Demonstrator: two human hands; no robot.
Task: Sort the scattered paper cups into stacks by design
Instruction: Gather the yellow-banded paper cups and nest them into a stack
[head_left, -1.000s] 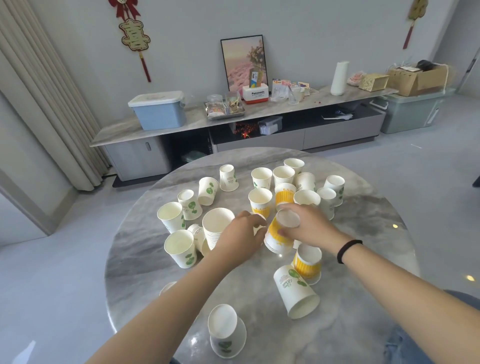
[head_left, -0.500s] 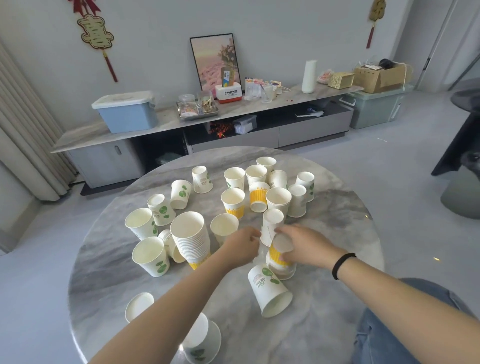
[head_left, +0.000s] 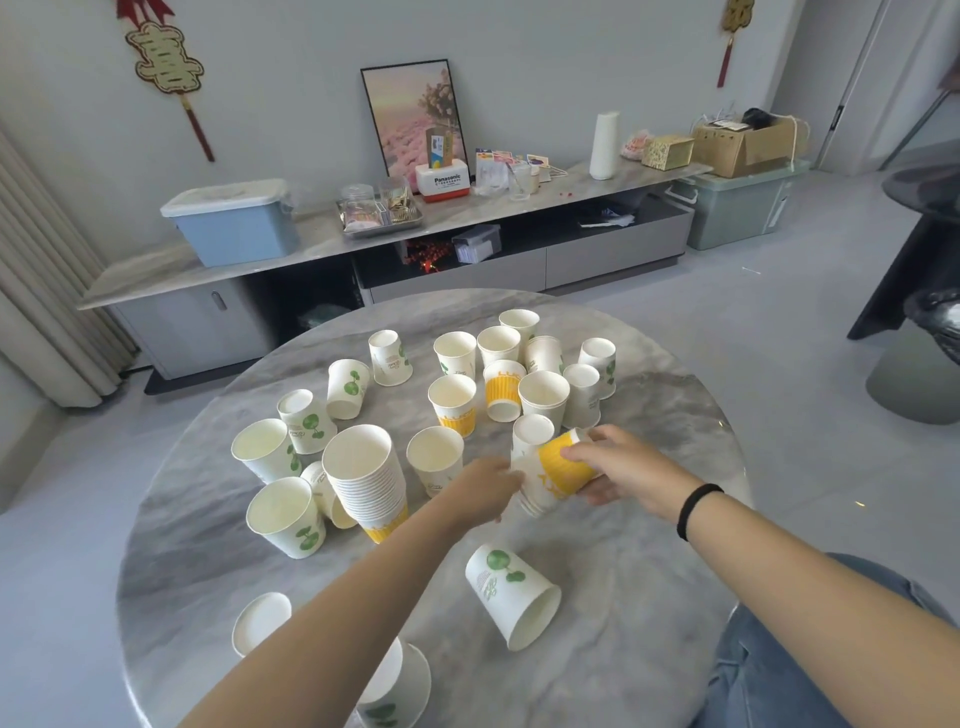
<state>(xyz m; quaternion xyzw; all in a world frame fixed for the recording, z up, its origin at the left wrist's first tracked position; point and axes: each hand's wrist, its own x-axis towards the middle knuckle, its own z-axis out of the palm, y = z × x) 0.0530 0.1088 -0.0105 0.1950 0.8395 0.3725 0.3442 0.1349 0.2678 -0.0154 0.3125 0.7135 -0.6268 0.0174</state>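
1. Sorting is early: you have one tall stack of yellow-band cups (head_left: 366, 480) built on the worktop (head_left: 649, 597), left of your left hand (head_left: 485, 486).
2. Your right hand (head_left: 621, 465) grips a short tilted stack of yellow-band cups (head_left: 558, 475), fingers (head_left: 582, 453) curled over its top and thumb underneath. Left hand touches that stack's mouth end; can't tell whether its fingers are curled or straight.
3. Left to do: about twenty loose cups. Green-leaf cups sit beyond and left of the tall stack, a mixed cluster (head_left: 519, 374) sits just beyond your right-hand fingers, and a tipped green-leaf cup (head_left: 511, 595) lies on the near side of both hands. No green-leaf stack visible yet.
4. Room: bare worktop between the hands and the tipped cup, and right of your right hand. The round edge is near there, so I'd stay inboard.
5. Two cups under your left forearm sit close to the near edge.
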